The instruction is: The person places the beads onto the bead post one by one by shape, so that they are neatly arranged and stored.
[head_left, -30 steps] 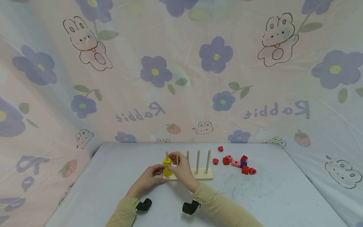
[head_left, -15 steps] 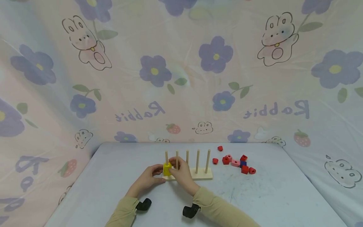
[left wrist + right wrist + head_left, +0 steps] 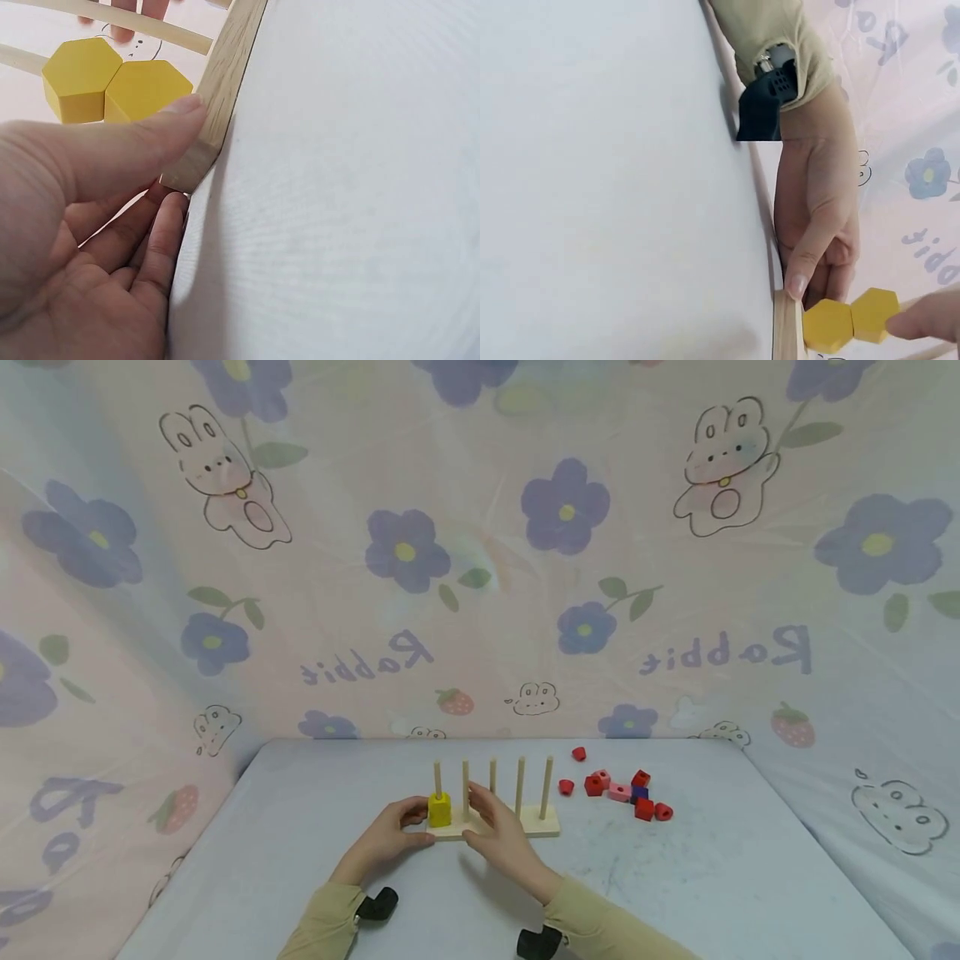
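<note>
Two yellow hexagonal beads (image 3: 150, 86) sit stacked on the leftmost peg of a wooden peg stand (image 3: 546, 821). In the head view they look like one yellow block (image 3: 439, 812). My left hand (image 3: 384, 843) grips the stand's left end; the left wrist view has its thumb (image 3: 142, 146) on the front edge and the other fingers curled at the end. My right hand (image 3: 510, 842) is apart from the beads, right of them, fingers spread and holding nothing, in front of the middle pegs. In the right wrist view one right fingertip (image 3: 922, 319) shows near the beads.
The other upright pegs, such as the rightmost peg (image 3: 547, 787), are bare where visible. Loose beads lie to the right: several red beads (image 3: 644, 810), a pink bead (image 3: 619, 792) and a dark blue bead (image 3: 639, 794). A printed curtain (image 3: 480, 610) hangs behind the white table (image 3: 675, 893).
The upper yellow bead has gone down the leftmost peg onto the lower one. My right hand has let go of it and drawn back to the right; the left hand stays at the stand.
</note>
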Tool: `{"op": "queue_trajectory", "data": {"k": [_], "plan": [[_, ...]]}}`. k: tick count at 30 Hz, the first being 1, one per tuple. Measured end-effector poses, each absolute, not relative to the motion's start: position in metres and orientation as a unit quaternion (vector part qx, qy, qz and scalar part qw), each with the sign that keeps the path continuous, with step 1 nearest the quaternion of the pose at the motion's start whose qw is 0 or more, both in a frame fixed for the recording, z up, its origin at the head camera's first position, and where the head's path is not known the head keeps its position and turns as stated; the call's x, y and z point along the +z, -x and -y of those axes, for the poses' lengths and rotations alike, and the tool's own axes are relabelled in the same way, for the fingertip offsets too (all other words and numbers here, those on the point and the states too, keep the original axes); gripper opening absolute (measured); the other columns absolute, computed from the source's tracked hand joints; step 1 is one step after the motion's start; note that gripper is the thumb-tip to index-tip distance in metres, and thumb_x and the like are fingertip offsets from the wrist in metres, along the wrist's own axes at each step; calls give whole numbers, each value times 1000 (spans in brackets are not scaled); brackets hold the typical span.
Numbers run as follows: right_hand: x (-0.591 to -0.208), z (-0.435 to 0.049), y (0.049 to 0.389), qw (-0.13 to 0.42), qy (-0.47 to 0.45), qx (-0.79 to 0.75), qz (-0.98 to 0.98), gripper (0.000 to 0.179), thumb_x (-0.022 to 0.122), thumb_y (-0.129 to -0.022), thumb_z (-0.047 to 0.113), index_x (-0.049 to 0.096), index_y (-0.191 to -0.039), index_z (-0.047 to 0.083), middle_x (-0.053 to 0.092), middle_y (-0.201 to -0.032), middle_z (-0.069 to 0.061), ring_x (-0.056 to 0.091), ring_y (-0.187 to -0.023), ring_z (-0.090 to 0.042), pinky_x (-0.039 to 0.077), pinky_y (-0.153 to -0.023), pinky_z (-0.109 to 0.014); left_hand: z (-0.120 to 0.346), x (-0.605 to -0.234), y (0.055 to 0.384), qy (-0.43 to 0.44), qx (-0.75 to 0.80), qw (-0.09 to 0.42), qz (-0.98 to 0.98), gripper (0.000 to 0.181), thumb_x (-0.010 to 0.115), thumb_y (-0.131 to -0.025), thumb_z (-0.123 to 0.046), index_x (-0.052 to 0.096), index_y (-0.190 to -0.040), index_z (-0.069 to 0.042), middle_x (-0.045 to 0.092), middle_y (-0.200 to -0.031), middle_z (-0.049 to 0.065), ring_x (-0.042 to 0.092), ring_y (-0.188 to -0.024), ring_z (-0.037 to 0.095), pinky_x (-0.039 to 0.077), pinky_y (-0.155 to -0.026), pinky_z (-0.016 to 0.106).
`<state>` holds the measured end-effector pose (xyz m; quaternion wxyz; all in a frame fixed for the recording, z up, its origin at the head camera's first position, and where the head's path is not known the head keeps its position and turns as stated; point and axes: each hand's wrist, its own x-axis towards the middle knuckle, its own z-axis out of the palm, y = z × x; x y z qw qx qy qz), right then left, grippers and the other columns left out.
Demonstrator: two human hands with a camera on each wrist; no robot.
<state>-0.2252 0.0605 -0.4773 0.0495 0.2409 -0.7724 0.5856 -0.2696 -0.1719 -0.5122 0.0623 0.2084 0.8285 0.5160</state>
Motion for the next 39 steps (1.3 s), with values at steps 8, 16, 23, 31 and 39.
{"op": "queue_trajectory", "data": {"k": [8,16,23,31,39], "plan": [[-473,-106,209,31,-259,576,775,61,68,-85,-4,42,-139,2,53,-130,-21,51,-120,-36,40,-103,-47,173,-511,268,-197,507,64,-837,61,78,-80,-14,50,-132,2,56,-123,12,55,-113,29,45,-99,41],[-464,-154,211,43,-222,562,796,48,67,-84,-6,52,-129,2,60,-116,-19,59,-108,-29,51,-92,-40,174,-512,269,-195,506,65,-838,62,79,-80,-14,50,-132,1,56,-125,14,54,-114,30,44,-100,43],[-446,-206,226,124,-216,538,805,38,67,-85,-5,56,-122,0,64,-108,-16,61,-100,-32,55,-85,-29,171,-509,267,-197,498,63,-842,61,78,-80,-14,50,-132,2,56,-125,15,55,-113,30,45,-99,43],[-428,-270,256,204,-183,437,857,35,66,-88,-2,57,-122,0,63,-111,-16,61,-102,-30,53,-86,-36,173,-508,265,-199,495,58,-844,61,78,-80,-15,51,-131,3,57,-123,14,56,-112,29,46,-98,40],[-430,-316,283,204,-159,374,891,35,65,-89,0,55,-122,-3,62,-113,-19,58,-104,-34,53,-85,-38,171,-509,267,-197,506,67,-837,62,78,-80,-16,50,-132,3,56,-124,14,55,-113,31,45,-99,43]]}}
